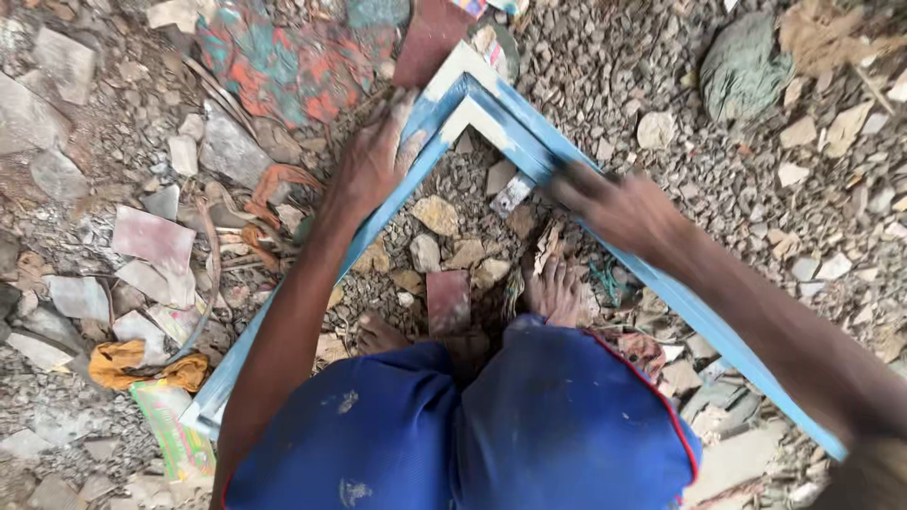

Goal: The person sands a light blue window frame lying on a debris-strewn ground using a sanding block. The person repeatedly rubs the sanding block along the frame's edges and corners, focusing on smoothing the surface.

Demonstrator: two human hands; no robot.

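Observation:
A blue-painted wooden frame (491, 109), worn white at its corner, lies on rubble with its corner pointing away from me. My left hand (373, 156) rests flat on the frame's left rail near the corner, fingers spread along the wood. My right hand (619, 206) is blurred and presses on the right rail, fingers curled; whether it holds something small is not clear. My knees in blue shorts (472, 425) sit low in view, and my bare feet (553, 288) stand on the stones inside the frame.
Gravel and broken tile pieces (151, 236) cover the ground all round. A patterned red and teal cloth (283, 61) lies at the top left, a yellow rag (128, 364) at the left, a green cloth bundle (742, 66) at the top right.

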